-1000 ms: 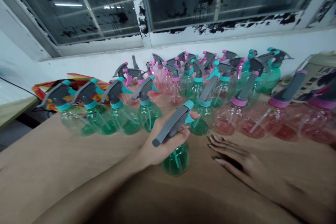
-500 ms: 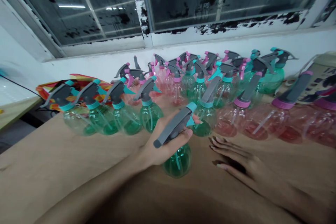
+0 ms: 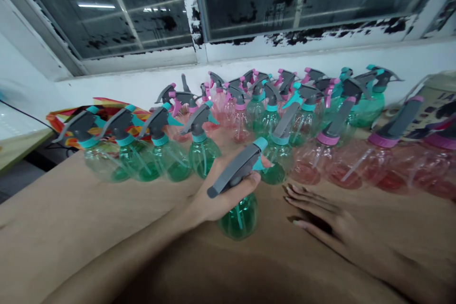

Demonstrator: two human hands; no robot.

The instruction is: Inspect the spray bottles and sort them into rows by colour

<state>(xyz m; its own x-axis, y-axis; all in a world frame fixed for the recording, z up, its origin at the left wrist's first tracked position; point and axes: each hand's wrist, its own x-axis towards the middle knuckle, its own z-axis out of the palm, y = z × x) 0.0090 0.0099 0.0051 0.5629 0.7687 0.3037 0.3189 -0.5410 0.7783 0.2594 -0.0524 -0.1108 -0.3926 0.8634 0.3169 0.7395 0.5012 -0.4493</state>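
Observation:
My left hand (image 3: 221,199) is closed around the neck of a green spray bottle (image 3: 240,221), just below its grey and teal trigger head. The bottle stands upright near the middle of the table, with green liquid and a dip tube inside it. My fingers hide its collar. To the right, my right hand (image 3: 327,221) lies open on the tabletop with its fingers stretched out, holding nothing. Beyond my left hand is another green spray bottle (image 3: 280,161), and beside it stands a pink spray bottle (image 3: 308,166).
Several green spray bottles (image 3: 176,161) line up at the left. A dense group of pink and green bottles (image 3: 240,121) fills the back by the wall. Red and yellow packaging (image 3: 103,109) lies behind the left row. At the far right is a printed beige container (image 3: 434,104).
Hardly anything differs: the view has shifted very slightly. My left hand keeps its grip on the green spray bottle, and my right hand stays flat.

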